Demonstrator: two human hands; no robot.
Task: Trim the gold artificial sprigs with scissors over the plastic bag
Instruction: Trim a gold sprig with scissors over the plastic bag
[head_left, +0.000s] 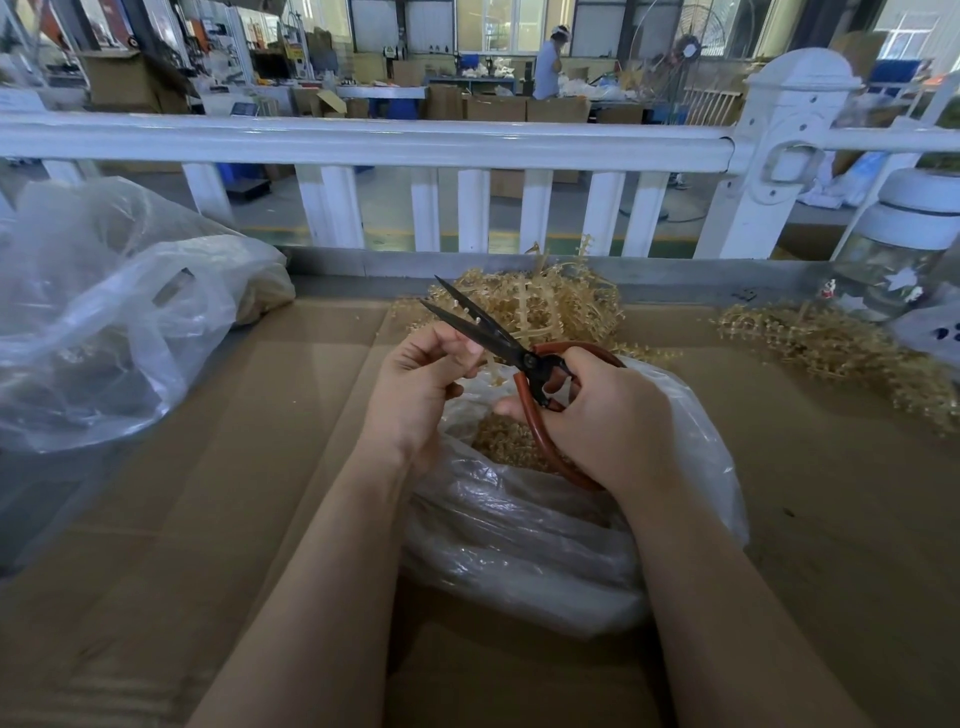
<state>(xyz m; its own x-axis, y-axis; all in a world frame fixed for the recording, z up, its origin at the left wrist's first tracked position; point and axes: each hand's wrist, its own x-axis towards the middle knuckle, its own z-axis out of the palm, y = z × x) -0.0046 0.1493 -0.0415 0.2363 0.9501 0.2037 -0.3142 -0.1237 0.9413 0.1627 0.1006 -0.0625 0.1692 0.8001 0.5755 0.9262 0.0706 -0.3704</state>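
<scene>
Gripping open scissors (511, 353), right hand (602, 415); left hand (421, 379) pinches a sprig (488, 364).

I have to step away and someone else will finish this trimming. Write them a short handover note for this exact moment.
Right hand grips the red-handled scissors, blades open. Left hand pinches a gold sprig at the blades, over the plastic bag.
Done: gold trimmings already lie in the bag.
Left: a sprig pile behind the hands and another to the right, both on the cardboard. A second bag sits at left.
</scene>
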